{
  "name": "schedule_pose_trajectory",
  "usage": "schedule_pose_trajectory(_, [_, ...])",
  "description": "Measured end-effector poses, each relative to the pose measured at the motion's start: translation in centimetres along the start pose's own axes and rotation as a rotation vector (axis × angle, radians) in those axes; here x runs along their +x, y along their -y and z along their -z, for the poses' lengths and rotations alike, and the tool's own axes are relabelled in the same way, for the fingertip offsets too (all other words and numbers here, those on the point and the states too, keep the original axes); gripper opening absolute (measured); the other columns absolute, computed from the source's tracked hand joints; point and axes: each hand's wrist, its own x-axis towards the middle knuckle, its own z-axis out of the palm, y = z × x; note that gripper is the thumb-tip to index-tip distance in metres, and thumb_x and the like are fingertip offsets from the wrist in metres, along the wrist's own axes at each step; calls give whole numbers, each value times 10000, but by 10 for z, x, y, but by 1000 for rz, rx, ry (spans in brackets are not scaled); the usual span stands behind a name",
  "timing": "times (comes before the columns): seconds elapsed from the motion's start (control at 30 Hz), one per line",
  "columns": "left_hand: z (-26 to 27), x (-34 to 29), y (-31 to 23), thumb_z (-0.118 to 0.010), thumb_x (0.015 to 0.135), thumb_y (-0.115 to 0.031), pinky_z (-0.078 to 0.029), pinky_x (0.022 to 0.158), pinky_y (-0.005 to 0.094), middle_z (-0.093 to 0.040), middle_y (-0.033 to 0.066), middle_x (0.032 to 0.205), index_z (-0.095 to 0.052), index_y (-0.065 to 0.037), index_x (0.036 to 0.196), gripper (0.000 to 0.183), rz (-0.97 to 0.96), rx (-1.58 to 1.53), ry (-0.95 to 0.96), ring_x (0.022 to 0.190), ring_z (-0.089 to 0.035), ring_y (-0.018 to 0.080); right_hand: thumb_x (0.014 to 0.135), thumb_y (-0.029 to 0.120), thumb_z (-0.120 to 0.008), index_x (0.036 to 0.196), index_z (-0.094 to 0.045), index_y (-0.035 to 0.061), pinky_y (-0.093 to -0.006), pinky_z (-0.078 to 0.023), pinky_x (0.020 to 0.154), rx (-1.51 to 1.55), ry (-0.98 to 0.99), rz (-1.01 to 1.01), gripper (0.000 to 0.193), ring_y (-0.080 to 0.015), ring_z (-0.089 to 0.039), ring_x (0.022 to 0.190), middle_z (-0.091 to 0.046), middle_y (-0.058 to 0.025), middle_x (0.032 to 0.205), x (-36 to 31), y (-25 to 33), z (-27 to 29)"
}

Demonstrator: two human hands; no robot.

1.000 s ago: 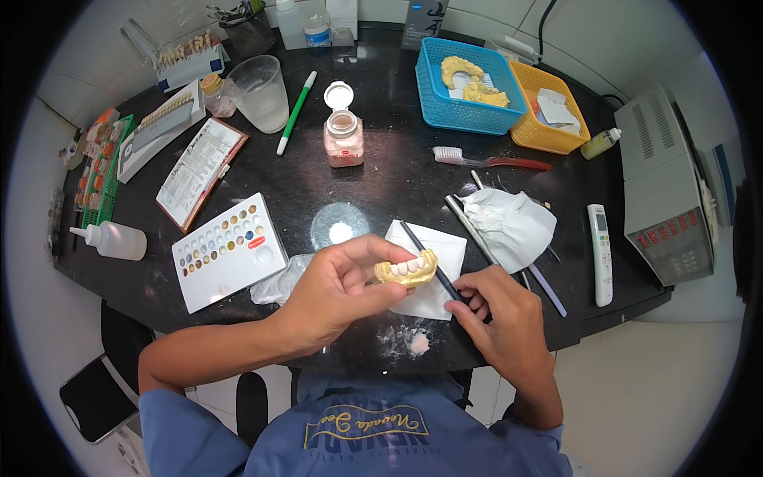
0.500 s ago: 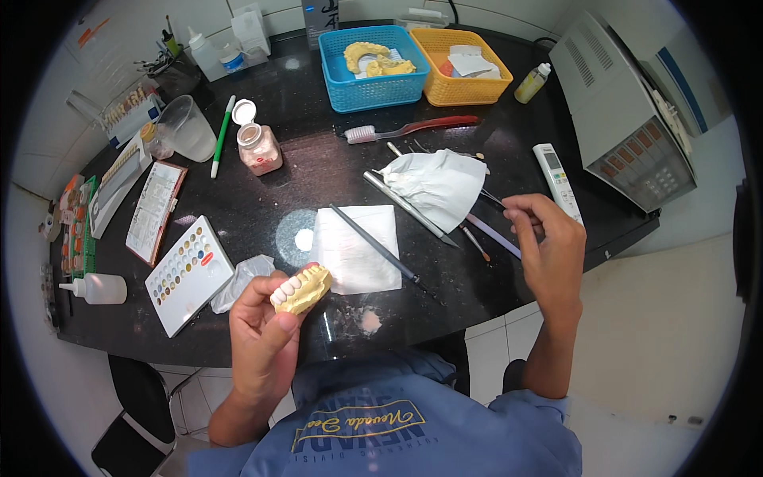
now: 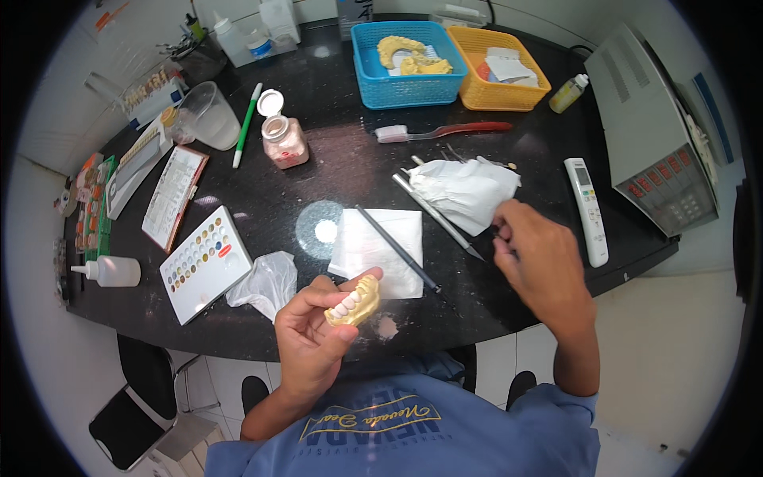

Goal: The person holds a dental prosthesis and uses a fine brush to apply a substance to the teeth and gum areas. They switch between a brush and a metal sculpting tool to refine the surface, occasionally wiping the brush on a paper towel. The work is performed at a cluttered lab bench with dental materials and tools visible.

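My left hand (image 3: 314, 330) is closed round a yellow plaster dental model (image 3: 366, 306) that carries a row of whitish-pink teeth. It is held tilted above the near edge of the dark worktop. My right hand (image 3: 552, 258) is at the right edge of a crumpled white cloth (image 3: 461, 189), its fingers curled together. What lies in those fingers, if anything, is hidden. Beside the cloth lies a silver metal rod tool (image 3: 437, 216), and several thin tools poke out from under it. A dark-handled fine tool (image 3: 397, 248) rests across a folded white tissue (image 3: 352, 258).
At the back stand a blue basket (image 3: 409, 89) with yellow casts and a yellow basket (image 3: 505, 94). An open powder jar (image 3: 284, 147), a red-handled brush (image 3: 469, 127), a white shade palette (image 3: 205, 266) and a clear plastic bag (image 3: 270, 278) lie around. A remote (image 3: 586, 211) and grey machine (image 3: 660, 135) are at right.
My view has shifted, and the scene sits further right. The right hand has moved closer over the tools by the cloth, covering the purple handle and brush. The left hand has turned the dental model.
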Motion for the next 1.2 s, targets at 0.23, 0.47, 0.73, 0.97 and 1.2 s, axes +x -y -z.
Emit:
schedule_pose_trajectory(0.23, [5, 1, -2, -619, 853, 40, -416, 1032, 400, -545, 81, 994, -568, 28, 1102, 254, -15, -66, 74, 1271, -447, 387, 726, -45, -618, 922, -589, -9, -354, -466, 650, -255, -88, -113, 201, -255, -575, 692, -541, -107, 812, -3, -19, 46])
schedule_pose_trajectory(0.47, [0, 2, -5, -632, 812, 101, -431, 1019, 387, -540, 121, 1066, -598, 32, 1110, 307, 39, -107, 113, 1298, -411, 386, 813, -25, -563, 909, -516, -27, -258, -443, 646, 314, -639, -150, 107, -141, -515, 650, -496, -74, 730, -25, -29, 41])
schedule_pose_trajectory(0.73, [2, 2, -2, -658, 784, 116, -425, 1026, 403, -532, 116, 1079, -620, 35, 1111, 339, -73, 104, 84, 1287, -422, 363, 878, 199, -632, 952, -491, 27, -276, -519, 559, 1044, -530, 297, 234, -202, -626, 599, -614, -148, 785, -49, 53, -57])
schedule_pose_trajectory(0.97, [2, 1, 1, -697, 756, 92, -345, 1072, 481, -560, 100, 1026, -643, 23, 1095, 350, -158, 192, 74, 1226, -481, 342, 884, 247, -623, 937, -443, 37, -230, -464, 514, 917, -574, 333, 282, -155, -555, 565, -552, -116, 730, -53, 62, -72])
schedule_pose_trajectory(1.2, [0, 1, 2, -706, 765, 60, -352, 1070, 487, -560, 94, 985, -648, 8, 1082, 326, -162, 234, 52, 1201, -502, 355, 852, 175, -648, 970, -483, 35, -243, -490, 538, 1002, -531, 365, 246, -174, -598, 608, -614, -147, 809, -56, 64, -75])
